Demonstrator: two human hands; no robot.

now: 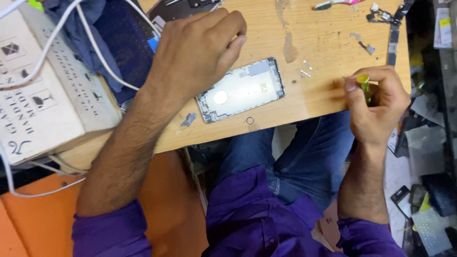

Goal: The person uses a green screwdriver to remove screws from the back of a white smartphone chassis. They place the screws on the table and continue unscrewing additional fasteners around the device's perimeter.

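Note:
A silver phone rear housing [247, 88] lies inside-up on the wooden table [314, 38]. My left hand [195, 52] rests curled over the table just left of the housing's far corner, its fingers bent; whether it holds anything is hidden. My right hand [378, 104] is at the table's right front edge, closed around a small screwdriver with a yellow-green handle [364, 85]. A small metal ring [250, 120] lies on the wood just in front of the housing. A small dark part [188, 119] lies to the housing's left.
A white cardboard box [43, 90] with white cables [95, 47] over it stands at the left on dark blue cloth [119, 38]. Tiny screws and metal bits [305, 69] dot the table. Phone parts and flex strips [388, 19] lie at the far right; loose screens [428, 209] clutter the floor.

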